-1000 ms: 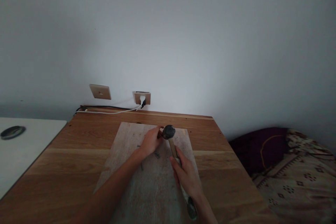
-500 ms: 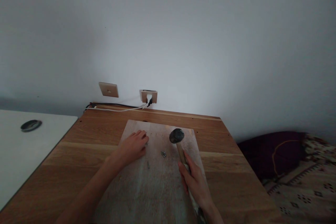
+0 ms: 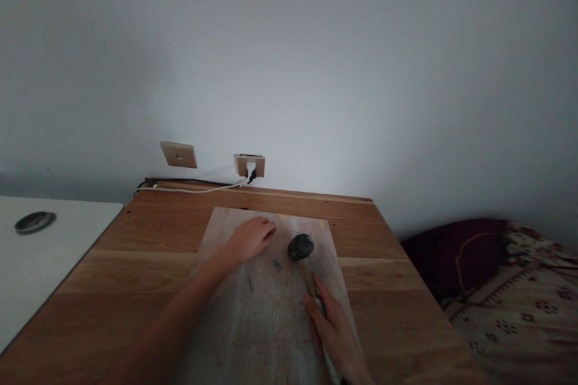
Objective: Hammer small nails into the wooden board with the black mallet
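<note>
My right hand (image 3: 332, 328) is wrapped round the wooden handle of a mallet (image 3: 301, 247) with a dark, rounded head. The mallet's head is over the right part of a worn, pale board (image 3: 253, 337). Over the board's far part is my left hand (image 3: 253, 237), fingers curled together and pointing right. Whatever its fingertips may hold is hidden. Between the two hands lies a small cluster of nails (image 3: 277, 264). Nearer to me, a single thin nail (image 3: 251, 283) rests on the board.
Beneath the board is a wooden table (image 3: 383, 325) set against a white wall. A socket (image 3: 250, 166) with plugs and cables (image 3: 194, 190) is behind it. To the left, a white surface (image 3: 54, 258) bears a dark oval dish (image 3: 35, 222). Patterned fabric (image 3: 519, 319) lies to the right.
My left hand has moved right across the board, closer to the mallet's head, and its fingers have curled in. The mallet's head has dropped slightly. The whole view has shifted a little.
</note>
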